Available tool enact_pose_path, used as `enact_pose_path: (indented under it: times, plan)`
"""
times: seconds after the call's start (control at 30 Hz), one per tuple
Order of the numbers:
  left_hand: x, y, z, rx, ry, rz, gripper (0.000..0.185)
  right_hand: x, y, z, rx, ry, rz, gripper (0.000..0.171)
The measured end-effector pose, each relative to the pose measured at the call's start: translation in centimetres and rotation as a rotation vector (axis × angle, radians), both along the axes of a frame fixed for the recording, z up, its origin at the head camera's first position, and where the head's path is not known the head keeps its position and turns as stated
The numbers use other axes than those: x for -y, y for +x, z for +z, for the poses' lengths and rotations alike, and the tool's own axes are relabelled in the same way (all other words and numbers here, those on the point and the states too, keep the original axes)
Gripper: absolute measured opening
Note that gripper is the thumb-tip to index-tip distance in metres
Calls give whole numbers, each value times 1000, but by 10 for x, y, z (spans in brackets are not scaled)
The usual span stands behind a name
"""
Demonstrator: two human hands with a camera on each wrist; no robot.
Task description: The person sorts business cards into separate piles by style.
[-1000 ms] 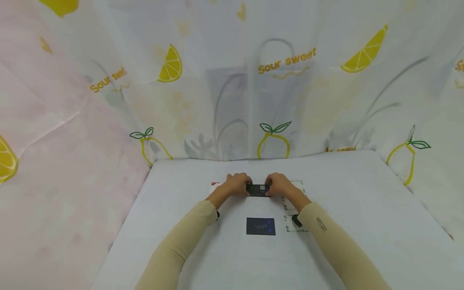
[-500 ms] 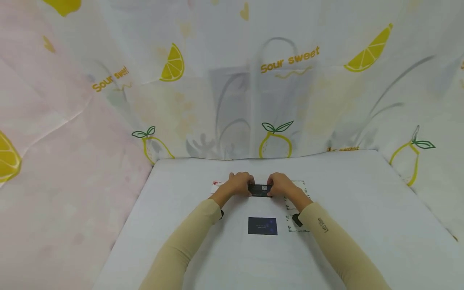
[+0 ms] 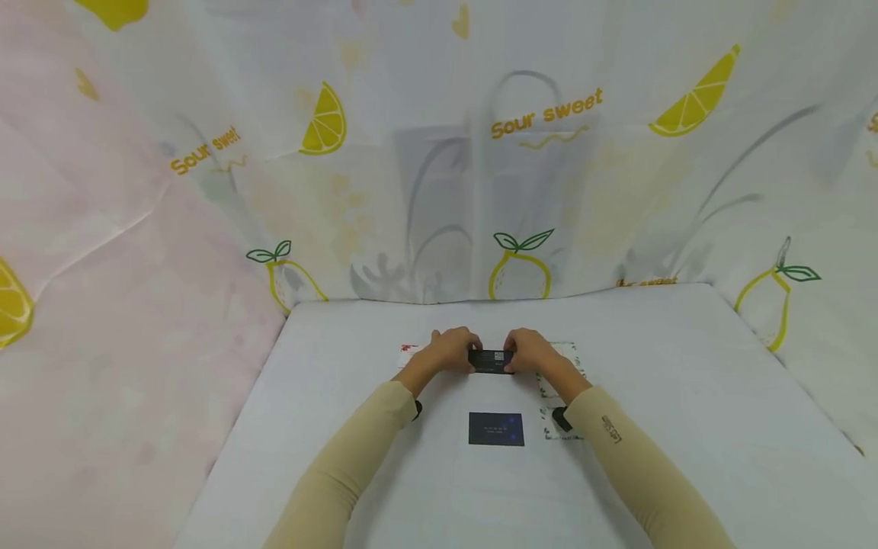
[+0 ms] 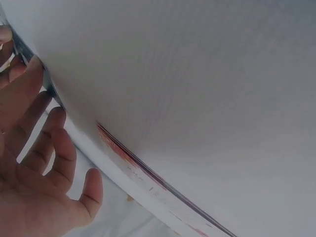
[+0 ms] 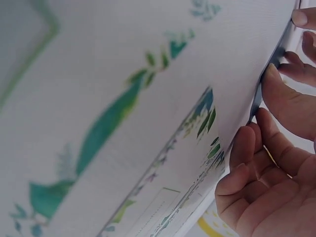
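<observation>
A black card (image 3: 490, 361) with a small QR code lies near the back of the white table in the head view. My left hand (image 3: 453, 351) pinches its left end, and my right hand (image 3: 530, 351) pinches its right end. Seen from the left wrist, the left hand (image 4: 47, 163) has its thumb and index finger at the card's dark edge, other fingers loosely bent. The right wrist view shows the right hand (image 5: 276, 163) likewise, thumb on the near edge of the card (image 5: 256, 98). Fingers cover both ends.
A dark blue card (image 3: 496, 429) lies nearer the front. A white card with red print (image 3: 409, 351) is partly behind the left hand. White leaf-bordered cards (image 3: 568, 351) lie under the right forearm, one lower down (image 3: 551, 428). A lemon-print curtain (image 3: 439, 191) hangs behind the table.
The head view shifts slightly. Both hands stay at the ends of the black card, with no clear movement of the cards on the table.
</observation>
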State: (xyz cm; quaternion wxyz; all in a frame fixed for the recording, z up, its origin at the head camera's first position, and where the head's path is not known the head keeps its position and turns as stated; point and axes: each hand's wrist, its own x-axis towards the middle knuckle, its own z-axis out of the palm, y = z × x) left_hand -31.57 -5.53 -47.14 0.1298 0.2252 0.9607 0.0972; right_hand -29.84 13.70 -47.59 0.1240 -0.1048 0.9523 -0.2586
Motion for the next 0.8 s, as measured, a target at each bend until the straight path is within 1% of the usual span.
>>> enact_pose_path:
  times: [0.17, 0.33, 0.5, 0.67, 0.8]
  plan:
    - [0, 2, 2, -15, -5, -2, 45, 0, 0, -1, -23, 15, 7, 39]
    - [0, 3, 2, -9, -21, 11, 45, 1, 0, -4, -22, 20, 4, 39]
    - [0, 2, 1, -9, -17, 15, 45, 2, 2, -4, -34, 20, -2, 39]
    - [2, 2, -1, -8, -18, -7, 44, 2, 5, -3, -42, 20, 10, 39]
    - [1, 3, 1, -13, -22, -34, 44, 2, 5, -3, -37, 26, 4, 39]
